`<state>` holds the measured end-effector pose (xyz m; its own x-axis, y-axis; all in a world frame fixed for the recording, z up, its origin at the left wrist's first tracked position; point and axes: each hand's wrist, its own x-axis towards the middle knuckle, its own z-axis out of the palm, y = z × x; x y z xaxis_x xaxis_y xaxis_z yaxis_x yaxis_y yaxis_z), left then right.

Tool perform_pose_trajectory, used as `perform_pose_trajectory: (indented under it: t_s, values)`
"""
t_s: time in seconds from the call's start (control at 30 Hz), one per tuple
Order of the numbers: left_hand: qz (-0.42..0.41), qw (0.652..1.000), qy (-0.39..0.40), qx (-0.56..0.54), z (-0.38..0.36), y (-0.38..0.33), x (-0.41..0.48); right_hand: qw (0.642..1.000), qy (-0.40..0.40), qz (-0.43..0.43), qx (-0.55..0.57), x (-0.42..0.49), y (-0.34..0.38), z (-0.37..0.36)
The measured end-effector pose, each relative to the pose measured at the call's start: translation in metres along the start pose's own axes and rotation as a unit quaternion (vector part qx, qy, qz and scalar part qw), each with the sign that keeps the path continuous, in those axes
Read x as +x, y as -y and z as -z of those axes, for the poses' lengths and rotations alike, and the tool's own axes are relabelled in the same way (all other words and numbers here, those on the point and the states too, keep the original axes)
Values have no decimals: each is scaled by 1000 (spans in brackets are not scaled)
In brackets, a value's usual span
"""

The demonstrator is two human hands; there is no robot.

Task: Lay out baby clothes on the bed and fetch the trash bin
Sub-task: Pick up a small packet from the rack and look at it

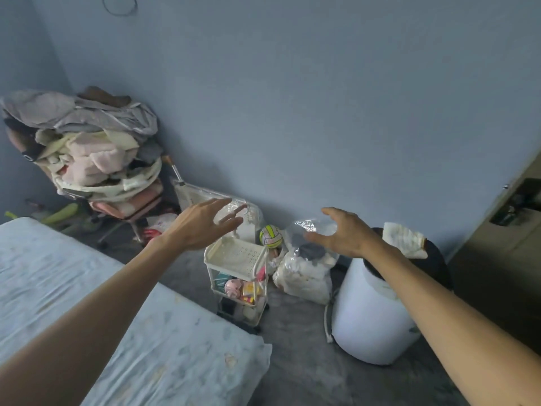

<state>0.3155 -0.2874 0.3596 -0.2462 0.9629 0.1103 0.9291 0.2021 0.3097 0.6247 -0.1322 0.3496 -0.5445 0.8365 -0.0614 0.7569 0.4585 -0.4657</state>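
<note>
**Both hands out and empty above the trolley corner**

The small cream trolley point(235, 254) stood on the grey floor against the blue wall, its top shelf bare and toys on the shelf below. The left hand point(202, 224) hung in the air just above and left of the trolley, fingers spread apart and straight, holding nothing. The right hand point(345, 232) was raised to the right of the trolley, thumb and fingers wide apart and lightly bent, also gripping nothing. It hovered over a clear plastic bag point(304, 278) stuffed with pale cloth, which sat on the floor just right of the trolley.

A yellow-and-white ball point(270, 236) lay wedged between the trolley and that bag. Further right of the trolley, beyond the bag, stood the white bin point(369, 317), upright, with a pale cloth point(405, 240) draped on its dark top.

The bed point(87, 288) reached in from the left, its corner close beside the trolley. Well to the left of the trolley, a tall pile of clothes point(96, 148) sat heaped on a pink chair point(128, 205). No clothes lay on the bed.
</note>
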Motion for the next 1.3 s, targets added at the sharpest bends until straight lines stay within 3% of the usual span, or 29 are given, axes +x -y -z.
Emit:
perform_pose_trajectory:
  t_s: [0.17,0.33,0.47,0.73,0.9,1.07,1.3]
  values:
    - [-9,998,50,-24,-74,30,53,1000,28,1,-4,74,-24,-52]
    - [54,993,92,-45,-186,76,106,995,91,-34,13,149,-57,-126]
    - [103,989,78,-66,-280,91,127,988,152,-30,-1,201,-97,-198]
    - [170,980,7,-101,-575,140,137,969,245,7,-6,308,-235,-448]
    - [218,969,-41,-110,-713,170,140,976,208,3,67,369,-300,-603]
    - [239,961,-57,-127,-765,184,141,964,195,-79,162,404,-312,-694]
    - [255,957,-73,-121,-767,186,146,938,165,-111,284,410,-299,-723]
